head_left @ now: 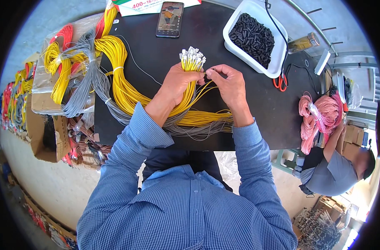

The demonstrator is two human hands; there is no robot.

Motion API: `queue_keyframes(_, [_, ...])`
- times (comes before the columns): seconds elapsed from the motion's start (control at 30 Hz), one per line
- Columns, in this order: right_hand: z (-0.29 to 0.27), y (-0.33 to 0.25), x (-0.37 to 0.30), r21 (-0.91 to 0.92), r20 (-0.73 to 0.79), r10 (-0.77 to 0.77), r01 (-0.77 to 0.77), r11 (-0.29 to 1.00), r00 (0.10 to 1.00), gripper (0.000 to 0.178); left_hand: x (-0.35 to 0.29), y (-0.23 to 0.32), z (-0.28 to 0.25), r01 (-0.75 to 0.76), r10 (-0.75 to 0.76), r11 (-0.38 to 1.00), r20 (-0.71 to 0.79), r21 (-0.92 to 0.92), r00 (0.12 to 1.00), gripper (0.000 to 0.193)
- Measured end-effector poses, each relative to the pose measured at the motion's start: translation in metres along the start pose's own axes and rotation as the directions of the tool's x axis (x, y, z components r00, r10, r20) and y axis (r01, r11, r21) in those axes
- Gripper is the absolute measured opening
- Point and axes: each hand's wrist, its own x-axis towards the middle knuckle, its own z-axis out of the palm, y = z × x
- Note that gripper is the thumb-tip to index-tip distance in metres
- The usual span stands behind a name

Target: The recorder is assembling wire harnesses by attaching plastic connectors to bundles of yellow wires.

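My left hand (176, 83) is closed around the upper end of a bundle of yellow wires (189, 96). White and silvery terminals (193, 57) fan out above its fingers. Close beside it, my right hand (231, 87) pinches with thumb and forefinger; a small dark bit shows at the fingertips, too small to make out. A few loose yellow wires (203, 89) run between the two hands. Below them, more yellow wires and grey wires (198, 130) lie across the black table (150, 54), the yellow ones tied with white bands further left.
A white tray (228, 37) of small black sleeves (252, 39) stands at the far right, with red-handled scissors (280, 83) beside it. A phone (170, 20) lies at the back. Pink wire coils (319, 116) sit at the right edge, near another person (333, 173).
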Motion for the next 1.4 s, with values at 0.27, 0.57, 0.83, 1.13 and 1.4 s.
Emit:
queue_keyframes(0.27, [0.001,-0.003,-0.003,-0.046,-0.031,-0.045,0.043,0.998,0.998,0.023,0.000,0.001,-0.001,0.008,-0.008,1.000,-0.003,0.005,1.000,0.017])
queue_keyframes(0.57, [0.006,-0.002,-0.009,-0.479,-0.041,-0.472,0.398,0.783,0.880,0.030,0.000,-0.001,-0.001,0.007,-0.007,0.999,-0.003,-0.031,1.000,0.018])
queue_keyframes(0.83, [0.006,-0.008,-0.010,-0.471,-0.086,-0.463,0.374,0.799,0.882,0.028,-0.002,0.003,0.003,0.022,-0.023,0.999,-0.031,-0.046,0.999,0.016])
queue_keyframes(1.13, [-0.024,-0.011,-0.004,-0.383,0.153,-0.296,0.333,0.862,0.943,0.008,-0.002,0.007,0.008,0.049,-0.052,0.994,-0.027,-0.098,0.998,0.018])
queue_keyframes(1.4, [-0.075,-0.035,0.046,-0.473,-0.122,-0.314,0.223,0.852,0.942,0.008,-0.006,0.012,0.008,0.066,-0.067,0.997,-0.009,-0.049,0.998,0.014])
